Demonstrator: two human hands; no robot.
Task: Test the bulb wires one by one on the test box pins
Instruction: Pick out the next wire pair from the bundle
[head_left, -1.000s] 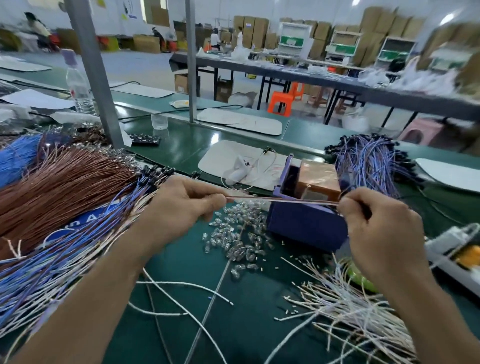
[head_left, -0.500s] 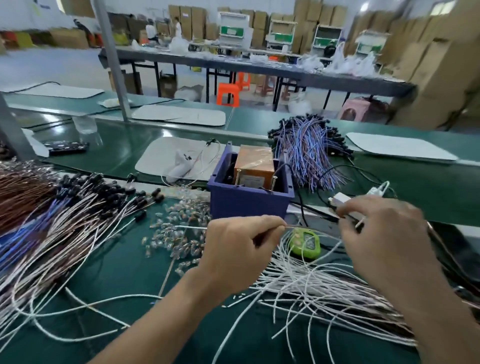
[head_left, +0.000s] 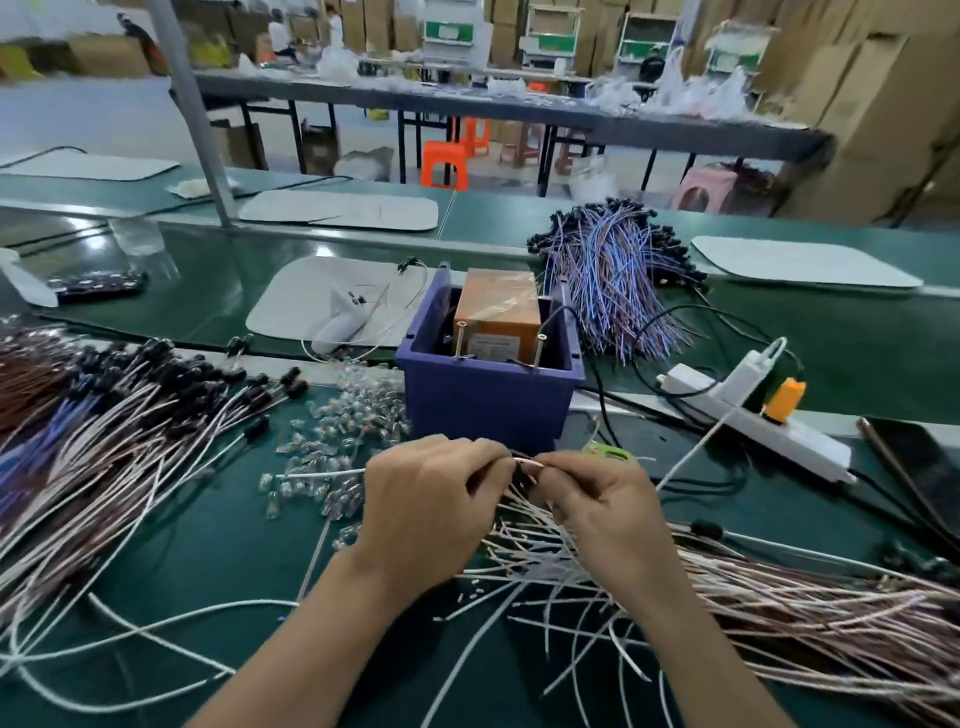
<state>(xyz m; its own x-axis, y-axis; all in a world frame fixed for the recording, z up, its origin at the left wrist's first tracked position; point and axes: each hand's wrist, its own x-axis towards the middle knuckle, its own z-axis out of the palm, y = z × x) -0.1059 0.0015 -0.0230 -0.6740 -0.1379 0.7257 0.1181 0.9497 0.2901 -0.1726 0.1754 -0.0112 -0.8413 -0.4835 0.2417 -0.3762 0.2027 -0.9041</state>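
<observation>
1 wire (head_left: 527, 460); left hand (head_left: 431, 514), right hand (head_left: 605, 506) fingertip-to-fingertip

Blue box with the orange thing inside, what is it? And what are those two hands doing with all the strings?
There is no machine here, only a person's two hands. The picture comes from a camera worn on the person's head, looking down at a green table.

The left hand and the right hand pinch one thin wire between them, just in front of the blue test box. Inside the box sits an orange unit, and two metal pins stick up in front of it. The wire is not touching them now.

Around the box lie tiny clear bulbs, a heap of pale wires on the right, wires with black ends on the left, and a white power strip.
</observation>
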